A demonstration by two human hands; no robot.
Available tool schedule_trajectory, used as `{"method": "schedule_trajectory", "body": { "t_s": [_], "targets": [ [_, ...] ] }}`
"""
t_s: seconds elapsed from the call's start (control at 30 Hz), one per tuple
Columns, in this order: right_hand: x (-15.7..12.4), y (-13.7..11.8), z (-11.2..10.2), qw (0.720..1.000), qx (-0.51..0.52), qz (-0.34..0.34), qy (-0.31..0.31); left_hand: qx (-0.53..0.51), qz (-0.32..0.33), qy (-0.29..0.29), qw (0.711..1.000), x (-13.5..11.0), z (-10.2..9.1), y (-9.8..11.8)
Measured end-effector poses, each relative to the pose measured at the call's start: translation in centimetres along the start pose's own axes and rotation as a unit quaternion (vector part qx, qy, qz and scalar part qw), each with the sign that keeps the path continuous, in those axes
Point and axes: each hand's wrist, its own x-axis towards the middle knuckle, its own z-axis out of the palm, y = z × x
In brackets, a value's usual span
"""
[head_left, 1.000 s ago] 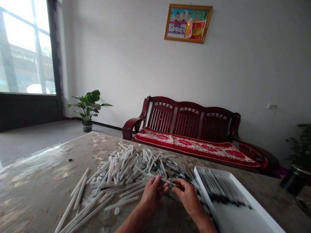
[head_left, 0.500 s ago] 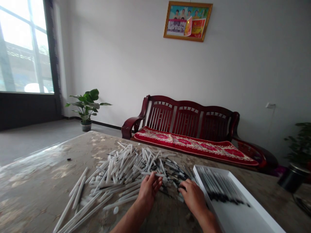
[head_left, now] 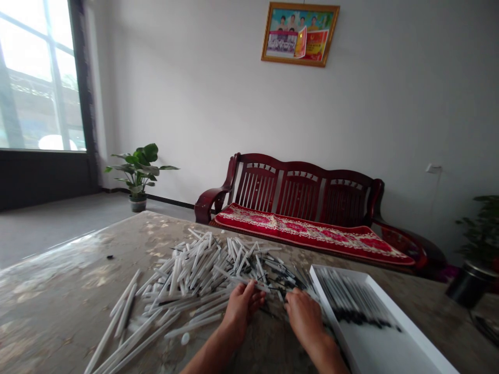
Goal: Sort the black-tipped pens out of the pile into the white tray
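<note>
My left hand is closed in a pinch around a slim white pen barrel, at the near right side of a heap of similar white barrels. A short way to its right, my right hand has its fingers curled together by the small dark pen parts. Whatever lies between those fingertips is too small and blurred to make out. Beside the right hand stands a shallow white box, where a row of pale pens with black ends lies side by side.
Several long white barrels spread over the near left of the patterned tabletop. A small dark bit lies farther left. Behind the table is a dark red wooden bench. A black pot with a plant stands at right.
My right hand has shifted slightly left and its fingers have drawn closer together. My left hand has moved slightly right, still with the pen barrel.
</note>
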Motion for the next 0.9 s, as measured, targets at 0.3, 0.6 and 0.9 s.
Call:
{"method": "schedule_trajectory", "body": {
  "t_s": [0.3, 0.6, 0.9],
  "targets": [
    [-0.6, -0.7, 0.3, 0.999, 0.014, -0.006, 0.04, -0.003, -0.001, 0.0, 1.0, -0.3, 0.2, 0.3],
    [0.3, -0.7, 1.8, 0.911, 0.382, -0.006, 0.154, -0.02, -0.006, 0.004, 1.0, -0.3, 0.1, 0.3],
    [0.3, -1.5, 2.6, 0.849, 0.492, -0.017, 0.194, -0.024, -0.003, -0.009, 1.0, -0.3, 0.3, 0.2]
  ]
}}
